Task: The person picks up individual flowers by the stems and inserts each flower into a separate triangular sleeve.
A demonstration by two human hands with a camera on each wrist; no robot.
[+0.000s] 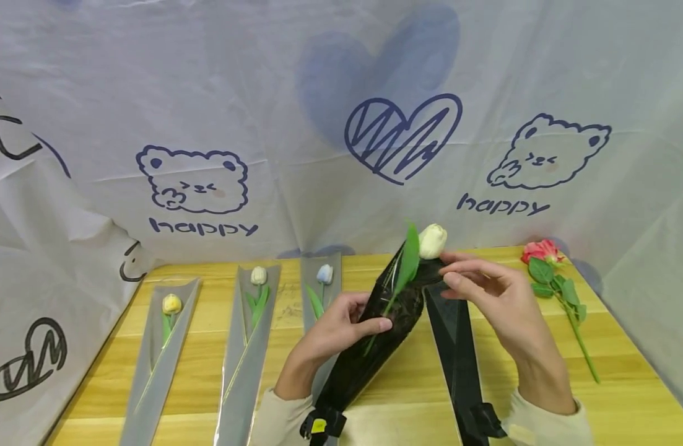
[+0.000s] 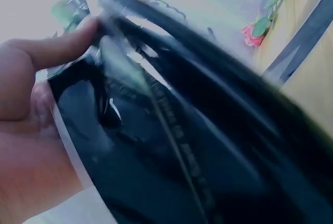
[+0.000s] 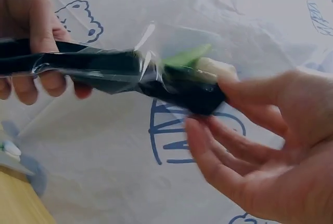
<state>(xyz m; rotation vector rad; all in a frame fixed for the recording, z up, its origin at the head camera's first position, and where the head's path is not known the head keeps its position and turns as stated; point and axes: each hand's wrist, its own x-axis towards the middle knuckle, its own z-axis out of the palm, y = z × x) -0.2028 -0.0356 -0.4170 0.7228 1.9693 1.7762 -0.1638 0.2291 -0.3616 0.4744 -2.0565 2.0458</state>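
A white tulip [image 1: 433,241] with a green leaf [image 1: 409,263] stands in a black flower wrapping sleeve [image 1: 369,356], tilted up to the right above the table. My left hand [image 1: 330,337] grips the sleeve around its middle, thumb across the clear front. At the sleeve's upper edge, just below the bloom, my right hand [image 1: 503,303] pinches the black film between thumb and fingers. The right wrist view shows that hand [image 3: 270,141] at the sleeve's open end [image 3: 192,91]. Printed lettering runs along the sleeve [image 2: 171,141] in the left wrist view, which is blurred.
On the wooden table [image 1: 503,396] lie sleeved tulips: a yellow one [image 1: 171,303], a white one [image 1: 258,276] and a blue one [image 1: 325,274]. Another black sleeve [image 1: 455,347] lies under my right arm. A pink rose [image 1: 542,251] is at the right. A printed cloth [image 1: 296,124] hangs behind.
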